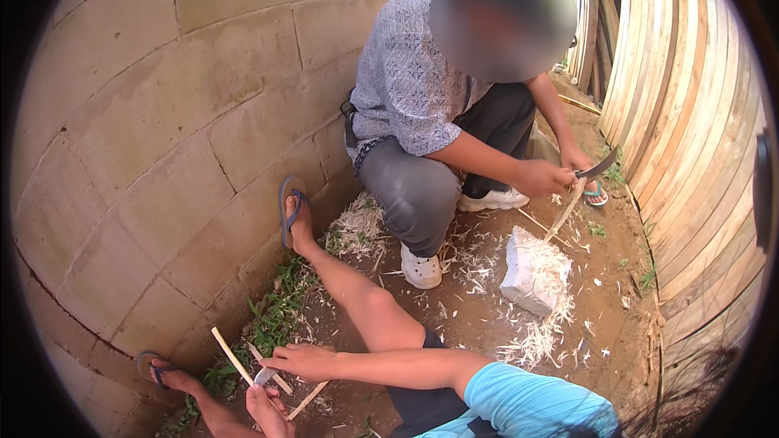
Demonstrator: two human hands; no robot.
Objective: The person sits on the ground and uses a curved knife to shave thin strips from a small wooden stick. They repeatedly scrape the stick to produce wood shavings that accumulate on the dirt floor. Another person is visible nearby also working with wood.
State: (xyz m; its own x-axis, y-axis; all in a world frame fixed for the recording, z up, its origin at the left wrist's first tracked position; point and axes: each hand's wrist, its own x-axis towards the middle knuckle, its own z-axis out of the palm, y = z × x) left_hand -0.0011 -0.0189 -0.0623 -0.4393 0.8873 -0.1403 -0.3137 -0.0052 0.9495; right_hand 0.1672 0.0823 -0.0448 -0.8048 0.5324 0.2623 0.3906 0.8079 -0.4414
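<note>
In my left hand (269, 412), low at the left, is a thin pale wooden stick (232, 355) that slants up and away. My right hand (302, 362) reaches across from the right and closes on a knife; its short grey blade (265, 375) lies against the stick just above my left fingers, and its handle is hidden in the hand. Under my hands, other thin sticks (308, 401) lie on the dirt. My bent legs and sandalled feet frame this spot.
Facing me squats a person (430, 89) with a curved knife (600, 165) and a wood strip (565, 211) above a whitish block (531, 276) strewn with shavings. A block wall (162, 146) rises at left, stacked planks (690, 113) at right. Grass (280, 308) edges the wall.
</note>
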